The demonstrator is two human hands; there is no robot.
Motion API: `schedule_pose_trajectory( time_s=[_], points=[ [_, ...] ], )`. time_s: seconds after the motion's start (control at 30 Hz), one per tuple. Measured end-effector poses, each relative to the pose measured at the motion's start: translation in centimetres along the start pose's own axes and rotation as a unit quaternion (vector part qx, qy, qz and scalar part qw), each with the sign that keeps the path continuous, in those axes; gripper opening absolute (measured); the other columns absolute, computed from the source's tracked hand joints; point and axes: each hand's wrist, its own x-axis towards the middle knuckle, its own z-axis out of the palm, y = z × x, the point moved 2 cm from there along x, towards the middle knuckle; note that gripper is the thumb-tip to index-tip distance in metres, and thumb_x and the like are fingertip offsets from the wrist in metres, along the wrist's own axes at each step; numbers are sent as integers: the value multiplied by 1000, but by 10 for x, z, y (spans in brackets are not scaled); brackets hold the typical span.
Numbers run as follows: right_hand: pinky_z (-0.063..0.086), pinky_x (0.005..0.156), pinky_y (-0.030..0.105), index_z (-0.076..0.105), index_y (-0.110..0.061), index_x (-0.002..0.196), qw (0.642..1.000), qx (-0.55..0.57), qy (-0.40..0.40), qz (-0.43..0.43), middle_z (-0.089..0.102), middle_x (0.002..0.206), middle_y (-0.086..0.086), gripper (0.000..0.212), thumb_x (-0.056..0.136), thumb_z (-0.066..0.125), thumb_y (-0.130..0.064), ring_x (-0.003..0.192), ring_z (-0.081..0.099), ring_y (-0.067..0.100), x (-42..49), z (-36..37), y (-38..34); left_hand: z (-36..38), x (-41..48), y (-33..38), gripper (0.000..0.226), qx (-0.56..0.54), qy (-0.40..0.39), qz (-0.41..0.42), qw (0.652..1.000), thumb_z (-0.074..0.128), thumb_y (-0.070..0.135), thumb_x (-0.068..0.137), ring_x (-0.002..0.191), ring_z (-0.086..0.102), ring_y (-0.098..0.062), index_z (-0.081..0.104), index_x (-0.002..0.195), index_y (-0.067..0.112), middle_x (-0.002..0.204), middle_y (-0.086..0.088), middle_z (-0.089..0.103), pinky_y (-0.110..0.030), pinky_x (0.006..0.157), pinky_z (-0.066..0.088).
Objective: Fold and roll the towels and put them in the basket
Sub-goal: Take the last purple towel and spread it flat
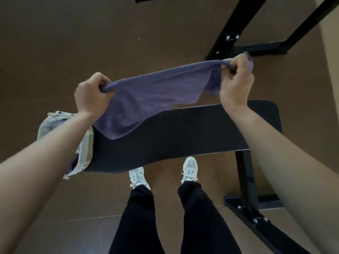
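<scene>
I hold the purple towel (146,99) stretched in the air above the black bench (183,136) — my left hand (91,94) is closed tight on one bunched corner, my right hand (236,83) closed on the other. The cloth sags between them. The basket (55,125) sits at the bench's left end, under my left forearm.

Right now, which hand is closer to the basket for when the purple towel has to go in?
The left hand. The basket sits at the left end of the black table, just below the left forearm. The right hand grips the purple towel at the far end.
</scene>
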Motion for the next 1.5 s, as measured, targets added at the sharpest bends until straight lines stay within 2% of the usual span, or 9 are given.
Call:
schedule_pose_trajectory(
  time_s=[0.13,0.47,0.73,0.93,1.17,1.27,1.33,1.4,1.5],
  points=[
    [38,67,32,52,-11,86,958,-183,-195,103,59,84,8,17,96,65,-15,78,57,24,-22,24,44,18,-19,-19,30,136,-138,-36,980,74,54,85,88,65,-33,57,83,29,85,0,64,-36,69,40],
    [39,58,30,50,-11,81,925,-201,-268,178,58,81,8,21,90,69,-9,73,56,26,-92,27,114,95,-83,-51,17,13,-204,-61,977,70,42,93,85,63,-15,61,105,35,91,13,64,-34,67,49],
    [51,62,48,55,-7,72,959,-106,-258,50,59,69,6,32,90,74,-25,64,57,25,-99,40,89,174,-90,59,72,-103,-202,31,973,78,45,85,127,52,-17,45,146,28,143,4,51,-36,94,53],
    [56,65,39,58,-12,68,973,-71,-218,-27,63,72,2,33,94,72,-26,66,61,16,-84,25,65,197,-60,107,21,-50,-122,33,991,62,35,94,96,65,-23,67,112,26,104,0,73,-38,81,52],
    [59,69,32,50,-22,68,991,-46,-124,-37,69,84,4,35,96,70,-19,71,64,12,-53,7,64,198,-40,44,21,-4,-208,-91,974,56,26,99,96,65,-27,69,116,28,105,-3,69,-35,71,45],
    [59,69,37,38,-32,64,992,-57,-109,-38,66,79,1,48,96,70,-16,69,63,11,-32,9,56,183,-25,11,21,-124,-161,-242,949,59,14,96,91,70,-24,72,109,25,99,-2,72,-40,77,60],
    [59,77,36,43,-26,64,993,-63,-99,-26,73,103,7,43,97,69,-17,84,70,17,-16,12,54,167,-11,-4,27,-177,-109,-314,926,64,5,90,90,70,-23,73,104,27,97,-1,73,-43,81,63],
    [59,79,33,49,-16,67,995,-70,-75,-17,72,109,7,36,97,68,-20,88,70,19,0,13,52,145,6,-12,33,-200,-30,-332,921,63,0,88,94,70,-23,74,103,27,104,-2,75,-36,81,61],
    [53,70,30,51,-18,75,997,-73,-27,-31,61,77,4,29,97,67,-25,71,58,16,13,14,53,108,23,-7,33,-174,91,-266,944,52,4,95,106,69,-25,75,112,19,111,-5,75,-28,89,51]
  ],
)
